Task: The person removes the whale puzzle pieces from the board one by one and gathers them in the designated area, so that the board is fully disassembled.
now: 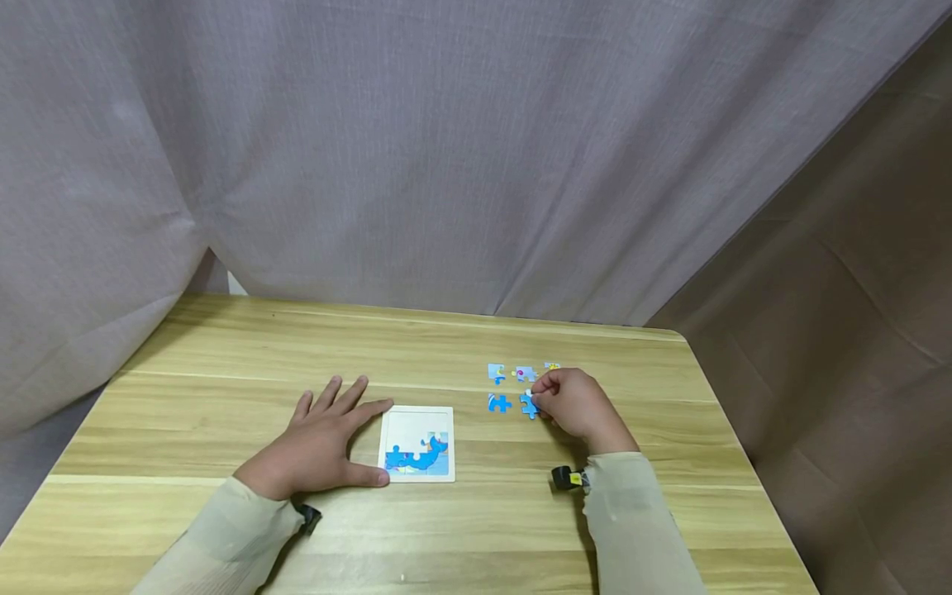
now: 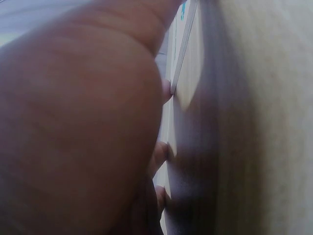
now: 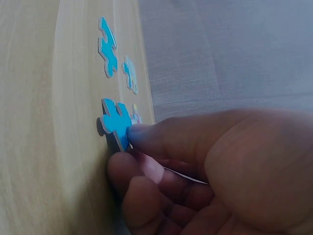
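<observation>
Pinches a blue puzzle piece [image 3: 116, 120] in the right hand [image 1: 583, 409], hiding one end under the thumb, right of the white tray [image 1: 451, 446]. Spreads the left hand [image 1: 316, 450] wide, touching the tray's left corners. Half-hides a yellow-marked piece [image 1: 551, 365] behind the right hand. Loses the near edge of the counter [image 1: 491, 529] below the head view; leaves room toward its right edge.

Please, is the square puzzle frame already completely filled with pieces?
No, the head view shows puzzle pieces covering only the lower part of the puzzle frame, while its upper part is bare.
</observation>
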